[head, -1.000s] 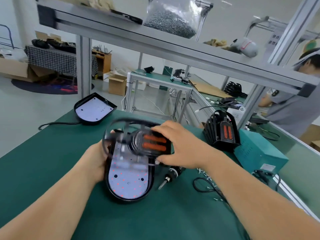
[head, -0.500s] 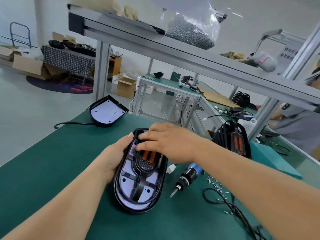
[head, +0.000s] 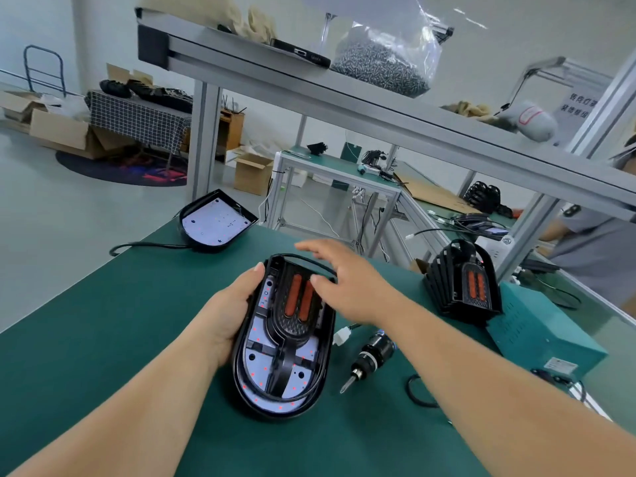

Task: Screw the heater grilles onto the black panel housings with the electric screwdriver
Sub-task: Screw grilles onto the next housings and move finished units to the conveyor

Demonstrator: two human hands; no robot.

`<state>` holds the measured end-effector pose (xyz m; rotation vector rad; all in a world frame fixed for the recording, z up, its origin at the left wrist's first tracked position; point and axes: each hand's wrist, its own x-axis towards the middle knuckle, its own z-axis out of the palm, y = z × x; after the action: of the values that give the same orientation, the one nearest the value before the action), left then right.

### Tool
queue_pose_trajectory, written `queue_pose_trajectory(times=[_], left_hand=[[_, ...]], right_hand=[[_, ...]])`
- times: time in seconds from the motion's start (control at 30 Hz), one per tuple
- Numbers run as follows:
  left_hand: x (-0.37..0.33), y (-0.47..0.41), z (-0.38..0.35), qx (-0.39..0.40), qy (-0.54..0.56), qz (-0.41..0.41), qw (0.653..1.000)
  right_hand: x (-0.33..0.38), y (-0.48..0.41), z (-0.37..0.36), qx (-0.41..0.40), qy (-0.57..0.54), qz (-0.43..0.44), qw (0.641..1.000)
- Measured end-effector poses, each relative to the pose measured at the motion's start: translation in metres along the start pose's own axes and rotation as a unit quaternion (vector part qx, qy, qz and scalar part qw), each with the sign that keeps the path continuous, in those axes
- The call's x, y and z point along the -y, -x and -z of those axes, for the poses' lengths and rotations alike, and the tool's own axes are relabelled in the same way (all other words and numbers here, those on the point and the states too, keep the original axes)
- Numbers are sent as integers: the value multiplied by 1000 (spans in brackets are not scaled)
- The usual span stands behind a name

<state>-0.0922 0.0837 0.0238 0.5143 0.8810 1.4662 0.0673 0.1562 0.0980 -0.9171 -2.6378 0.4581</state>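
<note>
A black panel housing (head: 247,380) with a white LED board lies on the green bench in front of me. A black heater grille (head: 297,321) with two orange elements sits inside it. My left hand (head: 230,311) grips the housing's left rim, thumb over the top edge. Spread flat with straight fingers, my right hand (head: 347,284) hovers over the grille's upper right, the thumb near the orange elements. The electric screwdriver (head: 370,358) lies on the bench just right of the housing, bit pointing toward me, with nobody holding it.
A second housing (head: 215,222) rests at the bench's far left corner. A stack of grilles (head: 461,284) stands at the right beside a teal power box (head: 543,335). Loose cable (head: 418,394) lies near the screwdriver. A bag of screws (head: 385,60) sits on the overhead shelf. Another person (head: 592,246) works at far right.
The grille has been turned and set down into the housing, elements now lengthwise. My right hand has lifted off it and opened. The left hand keeps its grip on the rim.
</note>
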Motion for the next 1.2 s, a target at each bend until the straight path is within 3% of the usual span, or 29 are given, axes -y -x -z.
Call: queue_pose_trajectory(times=[0.07,0.27,0.37,0.57,0.67,0.73,0.8,0.83,0.93,1.0,1.2], left_hand=[[0,2,-1,-1,8,4,1000],[2,5,-6,6,25,-8,1000],[2,4,-6,17,29,-12,999],[8,-2,-5,4,9,-63,998],[9,-3,-6,-4,19,-61,998],[9,-3,-7,-9,21,-54,998],[9,-3,-6,-17,20,-46,999],[9,-3,-5,-19,20,-43,999],[7,-3,-4,-16,24,-40,999],[5,-4,-2,-10,28,-44,999],[4,-6,-5,-4,68,-78,995]], right_hand=[[2,1,-15,-15,-37,-77,996],[17,-3,-51,-136,-154,-172,963],[19,-11,-49,-135,-175,-205,954],[9,-14,-36,-104,-295,-184,932],[12,-11,-38,-74,-222,-151,960],[14,-12,-44,-45,-89,-144,985],[14,-13,-47,-26,68,-148,986],[15,-13,-46,-24,88,-149,985],[7,-9,-36,-72,-77,-167,980],[1,-3,-29,-138,-206,-203,947],[6,16,-43,-188,-350,-275,875]])
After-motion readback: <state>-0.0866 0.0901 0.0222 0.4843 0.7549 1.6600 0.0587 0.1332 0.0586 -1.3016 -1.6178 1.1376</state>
